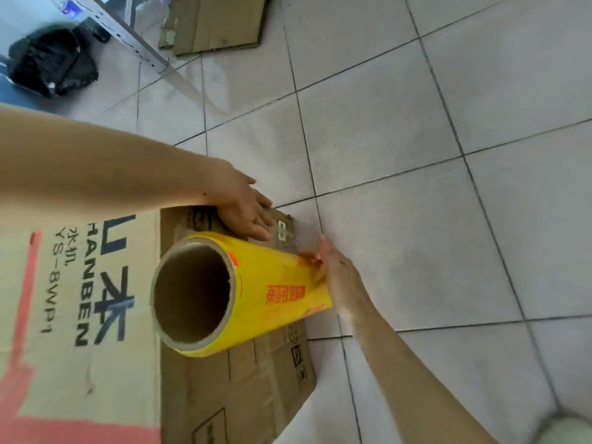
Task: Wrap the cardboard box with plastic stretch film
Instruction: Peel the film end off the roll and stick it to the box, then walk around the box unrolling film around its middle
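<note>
A large cardboard box (96,315) with dark print and a pink band stands on the tiled floor at the lower left. A yellow roll of stretch film (272,283) with a wide cardboard core stands upright against the box's brown side face. My left hand (246,209) lies flat with straight fingers on that side face near its far corner. My right hand (336,270) holds the lower end of the roll, fingers behind it and partly hidden. Clear film is hard to make out against the box.
Flattened cardboard (217,24) lies on the floor at the top. A metal shelf leg (141,43) slants across the upper left beside a black bag (51,62). Grey floor tiles (448,187) spread to the right.
</note>
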`<state>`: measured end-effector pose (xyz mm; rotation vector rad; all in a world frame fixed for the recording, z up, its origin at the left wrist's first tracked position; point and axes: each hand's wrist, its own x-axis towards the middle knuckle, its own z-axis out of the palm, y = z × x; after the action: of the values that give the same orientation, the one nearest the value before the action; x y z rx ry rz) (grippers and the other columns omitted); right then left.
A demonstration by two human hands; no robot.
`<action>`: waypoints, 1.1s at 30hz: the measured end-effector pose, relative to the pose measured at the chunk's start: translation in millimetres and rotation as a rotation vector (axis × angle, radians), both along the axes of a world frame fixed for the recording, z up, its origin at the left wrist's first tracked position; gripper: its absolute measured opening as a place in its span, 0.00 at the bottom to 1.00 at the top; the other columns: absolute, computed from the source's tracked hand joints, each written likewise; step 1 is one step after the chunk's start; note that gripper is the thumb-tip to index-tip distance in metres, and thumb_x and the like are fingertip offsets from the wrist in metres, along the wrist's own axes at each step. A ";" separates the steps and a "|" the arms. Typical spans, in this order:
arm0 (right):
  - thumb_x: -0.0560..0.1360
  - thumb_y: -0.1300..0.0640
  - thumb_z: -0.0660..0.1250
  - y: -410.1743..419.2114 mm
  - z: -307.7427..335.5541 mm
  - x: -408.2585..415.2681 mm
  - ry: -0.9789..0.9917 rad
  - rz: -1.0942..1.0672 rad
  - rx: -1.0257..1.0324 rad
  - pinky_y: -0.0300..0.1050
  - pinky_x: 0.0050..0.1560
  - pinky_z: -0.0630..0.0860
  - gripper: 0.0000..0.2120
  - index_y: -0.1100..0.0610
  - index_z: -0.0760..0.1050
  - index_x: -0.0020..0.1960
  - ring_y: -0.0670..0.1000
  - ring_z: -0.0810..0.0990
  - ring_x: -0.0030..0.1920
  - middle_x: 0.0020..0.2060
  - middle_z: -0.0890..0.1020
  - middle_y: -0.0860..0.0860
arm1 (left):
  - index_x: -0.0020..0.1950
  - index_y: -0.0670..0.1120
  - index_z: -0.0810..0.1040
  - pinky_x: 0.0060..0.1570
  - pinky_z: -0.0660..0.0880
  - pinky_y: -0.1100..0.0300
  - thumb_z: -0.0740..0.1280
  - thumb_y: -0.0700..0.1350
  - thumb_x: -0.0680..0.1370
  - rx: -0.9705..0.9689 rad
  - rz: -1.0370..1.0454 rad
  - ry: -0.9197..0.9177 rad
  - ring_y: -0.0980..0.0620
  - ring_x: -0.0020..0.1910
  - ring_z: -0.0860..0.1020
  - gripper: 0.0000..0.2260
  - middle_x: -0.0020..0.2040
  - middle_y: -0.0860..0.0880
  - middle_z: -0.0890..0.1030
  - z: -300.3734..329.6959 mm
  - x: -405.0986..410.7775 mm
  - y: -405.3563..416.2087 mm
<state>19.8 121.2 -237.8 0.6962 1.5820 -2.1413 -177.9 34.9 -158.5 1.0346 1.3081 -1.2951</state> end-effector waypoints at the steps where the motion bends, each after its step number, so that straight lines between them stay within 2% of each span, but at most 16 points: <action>1: 0.78 0.32 0.47 1.2 10.9 4.0 -0.063 -0.014 0.022 0.48 0.60 0.70 0.28 0.45 0.80 0.58 0.49 0.75 0.62 0.60 0.79 0.47 | 0.81 0.60 0.47 0.77 0.37 0.43 0.41 0.62 0.84 0.011 -0.016 0.009 0.55 0.80 0.39 0.25 0.81 0.61 0.46 1.0 1.3 -0.7; 5: 0.77 0.30 0.44 6.7 50.2 19.2 -0.252 0.133 0.211 0.53 0.68 0.68 0.36 0.51 0.71 0.70 0.55 0.72 0.67 0.67 0.75 0.53 | 0.81 0.62 0.47 0.77 0.38 0.42 0.40 0.66 0.82 0.056 -0.023 0.068 0.56 0.80 0.39 0.27 0.81 0.63 0.47 1.8 0.3 -6.9; 7: 0.75 0.27 0.45 4.2 71.9 22.9 -0.352 0.258 0.223 0.55 0.69 0.67 0.37 0.48 0.66 0.74 0.57 0.68 0.71 0.72 0.69 0.55 | 0.81 0.63 0.47 0.77 0.38 0.42 0.40 0.67 0.81 0.069 -0.021 0.087 0.55 0.80 0.40 0.28 0.81 0.63 0.47 1.3 1.2 -7.2; 10: 0.74 0.27 0.51 -0.1 108.3 23.8 -0.534 0.401 0.104 0.55 0.72 0.61 0.38 0.47 0.61 0.76 0.60 0.61 0.75 0.76 0.62 0.56 | 0.80 0.64 0.48 0.77 0.37 0.41 0.41 0.66 0.82 0.082 -0.130 0.107 0.53 0.80 0.40 0.26 0.81 0.64 0.47 5.5 11.7 -5.2; 12: 0.77 0.34 0.58 3.1 130.5 21.4 -0.584 0.337 -0.036 0.53 0.69 0.63 0.34 0.53 0.62 0.76 0.58 0.62 0.75 0.76 0.63 0.55 | 0.80 0.62 0.51 0.77 0.39 0.42 0.43 0.64 0.83 0.134 -0.166 0.142 0.51 0.81 0.42 0.25 0.81 0.60 0.50 6.6 21.7 -3.4; 14: 0.80 0.44 0.60 6.9 140.7 23.1 -0.601 0.323 -0.064 0.50 0.60 0.65 0.25 0.55 0.66 0.73 0.57 0.67 0.70 0.72 0.67 0.55 | 0.80 0.58 0.59 0.77 0.50 0.42 0.46 0.63 0.82 0.194 -0.093 0.163 0.48 0.80 0.53 0.26 0.80 0.53 0.60 7.3 33.4 0.1; 16: 0.80 0.49 0.60 1.0 155.3 22.0 -0.620 0.295 -0.088 0.44 0.47 0.66 0.13 0.55 0.74 0.60 0.54 0.73 0.54 0.60 0.73 0.56 | 0.77 0.55 0.66 0.72 0.63 0.42 0.44 0.66 0.76 0.204 0.036 0.077 0.44 0.75 0.66 0.33 0.76 0.50 0.68 7.5 42.0 2.9; 18: 0.70 0.47 0.66 -9.4 149.5 21.9 -0.678 0.288 0.035 0.42 0.43 0.69 0.12 0.55 0.74 0.47 0.53 0.73 0.45 0.50 0.73 0.59 | 0.77 0.54 0.66 0.72 0.63 0.41 0.41 0.70 0.71 0.180 0.061 -0.018 0.44 0.75 0.66 0.41 0.78 0.49 0.66 3.9 49.7 -8.9; 20: 0.65 0.49 0.65 -18.3 114.9 18.8 -0.639 0.355 0.226 0.50 0.54 0.76 0.19 0.56 0.78 0.53 0.60 0.77 0.53 0.54 0.76 0.63 | 0.80 0.52 0.60 0.75 0.58 0.42 0.41 0.70 0.72 0.139 0.063 0.007 0.45 0.78 0.60 0.42 0.81 0.49 0.59 1.6 55.5 -24.8; 23: 0.78 0.59 0.56 -24.6 150.2 1.8 -0.573 0.405 0.397 0.52 0.60 0.75 0.17 0.62 0.76 0.63 0.62 0.77 0.62 0.63 0.77 0.61 | 0.82 0.50 0.52 0.77 0.52 0.42 0.40 0.67 0.78 0.164 0.097 0.073 0.48 0.81 0.52 0.36 0.82 0.50 0.51 1.6 58.6 -37.7; 25: 0.83 0.56 0.53 -25.4 169.4 -4.2 -0.579 0.419 0.295 0.50 0.66 0.69 0.20 0.62 0.68 0.71 0.59 0.72 0.68 0.71 0.70 0.60 | 0.82 0.51 0.52 0.76 0.54 0.42 0.40 0.69 0.74 0.144 0.113 0.077 0.47 0.80 0.53 0.40 0.82 0.50 0.52 3.2 57.0 -38.2; 27: 0.83 0.48 0.55 -26.7 177.4 -8.7 -0.590 0.450 0.142 0.49 0.70 0.67 0.25 0.59 0.62 0.75 0.57 0.70 0.70 0.72 0.69 0.58 | 0.82 0.53 0.55 0.75 0.58 0.42 0.42 0.71 0.68 0.101 0.093 0.046 0.48 0.79 0.57 0.45 0.82 0.50 0.56 0.2 54.2 -36.7; 29: 0.79 0.43 0.63 -30.6 174.2 -3.3 -0.670 0.515 0.075 0.50 0.68 0.71 0.26 0.59 0.71 0.69 0.56 0.77 0.63 0.63 0.78 0.57 | 0.81 0.54 0.56 0.75 0.57 0.42 0.41 0.75 0.63 0.089 0.073 0.042 0.48 0.79 0.58 0.49 0.82 0.51 0.56 -5.9 53.7 -37.2; 30: 0.78 0.43 0.65 -32.0 173.3 1.7 -0.686 0.516 0.066 0.49 0.65 0.73 0.21 0.59 0.77 0.60 0.55 0.80 0.57 0.55 0.82 0.57 | 0.81 0.54 0.56 0.75 0.56 0.41 0.40 0.77 0.60 0.081 0.050 0.047 0.47 0.79 0.57 0.53 0.82 0.51 0.56 -9.9 52.3 -37.9; 32: 0.77 0.47 0.67 -33.8 169.7 21.4 -0.728 0.363 0.075 0.48 0.56 0.75 0.14 0.57 0.76 0.43 0.54 0.80 0.42 0.40 0.80 0.55 | 0.82 0.54 0.55 0.76 0.55 0.41 0.40 0.79 0.56 0.093 0.062 0.055 0.47 0.80 0.57 0.57 0.82 0.50 0.56 -10.8 52.0 -36.4; 33: 0.77 0.48 0.67 -34.3 165.3 37.0 -0.750 0.248 0.079 0.49 0.55 0.75 0.14 0.57 0.74 0.40 0.53 0.79 0.39 0.38 0.79 0.54 | 0.82 0.53 0.55 0.76 0.55 0.41 0.42 0.78 0.59 0.109 0.083 0.074 0.46 0.80 0.57 0.55 0.82 0.49 0.56 -4.9 53.0 -34.2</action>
<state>56.8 86.9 -72.5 1.0967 1.2479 -1.3940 -124.9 0.7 -163.5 1.0042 1.4762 -1.2205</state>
